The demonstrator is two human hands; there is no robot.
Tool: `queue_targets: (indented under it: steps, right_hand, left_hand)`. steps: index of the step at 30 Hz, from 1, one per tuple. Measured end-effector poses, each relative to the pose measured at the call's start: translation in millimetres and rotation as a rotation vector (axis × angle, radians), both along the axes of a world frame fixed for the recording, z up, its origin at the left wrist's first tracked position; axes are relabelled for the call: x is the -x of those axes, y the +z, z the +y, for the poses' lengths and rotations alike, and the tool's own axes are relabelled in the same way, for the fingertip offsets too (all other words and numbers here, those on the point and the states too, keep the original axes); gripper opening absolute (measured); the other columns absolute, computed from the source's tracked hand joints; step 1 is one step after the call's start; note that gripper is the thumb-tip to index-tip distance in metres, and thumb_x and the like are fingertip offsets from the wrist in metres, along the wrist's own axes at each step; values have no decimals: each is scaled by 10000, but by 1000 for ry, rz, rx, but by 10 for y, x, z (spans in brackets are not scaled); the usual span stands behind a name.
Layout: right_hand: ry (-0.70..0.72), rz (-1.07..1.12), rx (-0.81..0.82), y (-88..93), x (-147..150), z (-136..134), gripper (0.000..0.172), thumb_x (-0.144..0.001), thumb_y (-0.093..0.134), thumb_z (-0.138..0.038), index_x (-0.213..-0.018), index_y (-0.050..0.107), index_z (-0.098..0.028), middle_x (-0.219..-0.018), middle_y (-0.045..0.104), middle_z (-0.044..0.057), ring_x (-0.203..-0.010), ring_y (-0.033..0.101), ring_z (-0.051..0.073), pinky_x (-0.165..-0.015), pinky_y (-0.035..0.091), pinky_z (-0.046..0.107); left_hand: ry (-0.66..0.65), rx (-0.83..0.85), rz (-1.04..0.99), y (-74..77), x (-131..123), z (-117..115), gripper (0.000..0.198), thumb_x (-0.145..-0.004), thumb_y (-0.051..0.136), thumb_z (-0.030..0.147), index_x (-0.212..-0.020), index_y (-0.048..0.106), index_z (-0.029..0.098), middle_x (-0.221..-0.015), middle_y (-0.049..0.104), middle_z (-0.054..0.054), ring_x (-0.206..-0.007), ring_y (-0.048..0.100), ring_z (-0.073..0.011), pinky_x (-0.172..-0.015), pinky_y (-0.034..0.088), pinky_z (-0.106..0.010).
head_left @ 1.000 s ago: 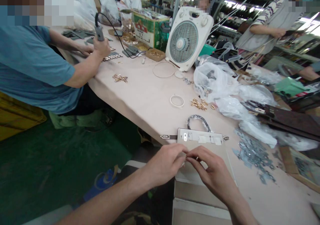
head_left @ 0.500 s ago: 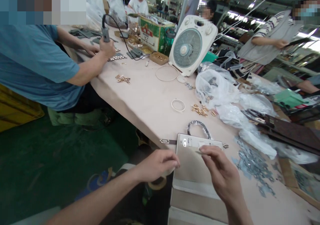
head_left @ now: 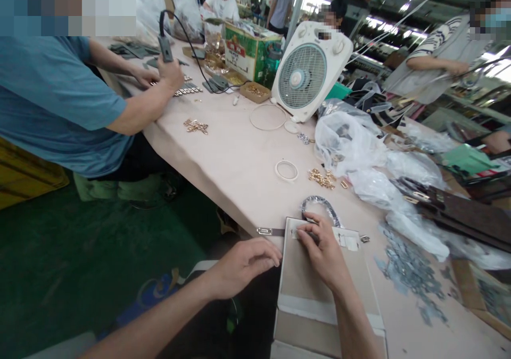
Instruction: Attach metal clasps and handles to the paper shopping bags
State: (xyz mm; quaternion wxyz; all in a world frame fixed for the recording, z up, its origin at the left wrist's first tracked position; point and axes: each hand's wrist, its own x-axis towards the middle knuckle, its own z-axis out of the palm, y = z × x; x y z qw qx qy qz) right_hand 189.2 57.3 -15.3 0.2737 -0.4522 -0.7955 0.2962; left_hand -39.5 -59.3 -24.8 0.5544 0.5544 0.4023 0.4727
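Observation:
A flat beige bag panel (head_left: 305,279) with dark edging lies at the table's front edge. My right hand (head_left: 321,247) is over its upper left part, fingers bent and spread, fingertips touching the surface; what lies under them is hidden. White tape-like pieces (head_left: 349,239) stick on the panel to the right of that hand. My left hand (head_left: 247,263) hovers just left of the panel's edge, fingers loosely curved, thumb apart, nothing visible in it. A plastic-wrapped handle (head_left: 325,204) arches beyond the panel, and a strap with a metal buckle (head_left: 264,231) sticks out leftward.
Gold hardware (head_left: 322,179) and a white tape roll (head_left: 286,171) lie farther back. A box fan (head_left: 302,76) stands behind them. Grey small pieces (head_left: 415,266) are spread at right, near plastic bags (head_left: 347,140). A co-worker (head_left: 59,103) sits at left, holding a corded tool (head_left: 165,47).
My right hand has moved left and down onto the panel; the small thin piece it pinched is out of sight. White pieces show at right. My left hand has drawn slightly left.

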Motion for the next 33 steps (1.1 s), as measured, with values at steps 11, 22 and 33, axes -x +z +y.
queue_targets:
  steps: [11, 22, 33]
  right_hand:
    - [-14, -38, -35, -42, 18, 13, 257, -1006, 583, -412, -910, 738, -231, -1314, 630, 119, -1279, 550, 307, -1156, 370, 525]
    - [-42, -125, -156, -162, -6, 66, 474, -977, 676, -466, -1369, 612, -207, -1320, 656, 139, -1240, 583, 312, -1093, 445, 524]
    - [-243, -23, -282, -210, 191, 34, 246, -1048, 555, -345, -1136, 740, -208, -1115, 750, 105, -1084, 653, 271, -1008, 494, 457]
  left_hand:
    - [94, 209, 13, 81, 248, 22, 277, -1023, 609, 408, -1025, 741, 165, -882, 716, -41, -836, 652, -153, -773, 506, -253]
    - [848, -15, 307, -282, 1050, 403, 336, -954, 658, 479, -1064, 766, 181, -1508, 527, -108, -612, 597, -57, -623, 584, -270]
    - [994, -47, 688, -515, 1278, 700, 344, -983, 568, 478, -1070, 774, 217, -1619, 404, -80, -1452, 465, -326, -1205, 433, -455]
